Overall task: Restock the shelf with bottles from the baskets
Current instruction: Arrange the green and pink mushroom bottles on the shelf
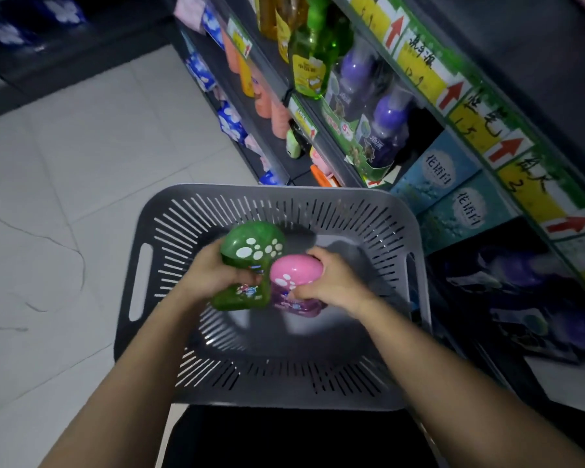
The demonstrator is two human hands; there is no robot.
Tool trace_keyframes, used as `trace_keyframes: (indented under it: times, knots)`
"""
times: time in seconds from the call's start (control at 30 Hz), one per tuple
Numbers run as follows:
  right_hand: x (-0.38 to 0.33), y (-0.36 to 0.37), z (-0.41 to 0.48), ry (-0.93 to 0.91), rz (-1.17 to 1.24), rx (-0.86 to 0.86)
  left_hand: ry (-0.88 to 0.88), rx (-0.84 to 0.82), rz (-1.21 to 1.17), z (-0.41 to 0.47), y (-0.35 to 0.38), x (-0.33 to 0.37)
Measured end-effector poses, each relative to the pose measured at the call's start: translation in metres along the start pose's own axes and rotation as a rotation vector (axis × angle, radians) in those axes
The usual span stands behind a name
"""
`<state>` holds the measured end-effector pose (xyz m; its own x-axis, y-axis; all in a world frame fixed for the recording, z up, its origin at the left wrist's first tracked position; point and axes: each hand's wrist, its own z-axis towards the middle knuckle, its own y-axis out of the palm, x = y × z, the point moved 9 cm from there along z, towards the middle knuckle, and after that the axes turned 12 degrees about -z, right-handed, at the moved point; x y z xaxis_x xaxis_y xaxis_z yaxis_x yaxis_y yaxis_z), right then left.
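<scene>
A green bottle point(249, 270) with a domed cap marked by white paw-print spots is gripped by the left hand point(213, 275), whose fingers are closed around its neck. Just beside it, touching it on the shelf side, a pink bottle point(293, 282) with the same paw-print cap is held by the right hand point(331, 282), the fingers wrapped over the cap and body. Both bottles are held inside the grey basket point(169, 228), over its bare floor; whether they rest on that floor cannot be told, as the picture is blurred there. The basket is slotted along its walls and has a handle cut-out in the rim on the side away from the shelf. A dark object point(284, 437), not identifiable, is seen just beyond the near rim of the basket.

The shelf point(321, 130) rises directly beside the basket's far and right rims. Purple bottles point(385, 126), a green-capped bottle point(309, 59) and orange bottles point(267, 103) are stocked on it beyond the basket, and blue boxes point(443, 184) stand at the basket's right corner. Yellow price labels point(423, 72) with red arrows are fixed along the shelf edges. On the opposite side of the basket, pale floor tiles point(81, 163) with thin dark lines are seen. The room is dimly lit.
</scene>
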<state>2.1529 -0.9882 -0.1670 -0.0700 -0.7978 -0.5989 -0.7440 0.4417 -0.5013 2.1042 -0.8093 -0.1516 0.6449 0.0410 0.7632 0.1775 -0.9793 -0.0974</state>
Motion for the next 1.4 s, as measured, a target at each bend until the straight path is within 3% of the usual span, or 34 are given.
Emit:
trace_keyframes:
  times: [0.3, 0.8, 1.1, 1.4]
  knots:
    - [-0.096, -0.096, -0.052, -0.337, 0.06, 0.184, 0.323, 0.145, -0.294, -0.08, -0.032, 0.08]
    - [-0.163, -0.165, -0.223, -0.531, 0.404, 0.623, 0.818, -0.116, -0.356, -0.209, -0.029, 0.213]
    - [-0.133, -0.144, -0.321, -0.45, 0.496, 0.843, 0.882, -0.349, -0.341, -0.254, 0.004, 0.214]
    - [-0.066, -0.135, -0.417, -0.278, 0.528, 1.089, 0.801, -0.593, -0.283, -0.285, 0.095, 0.202]
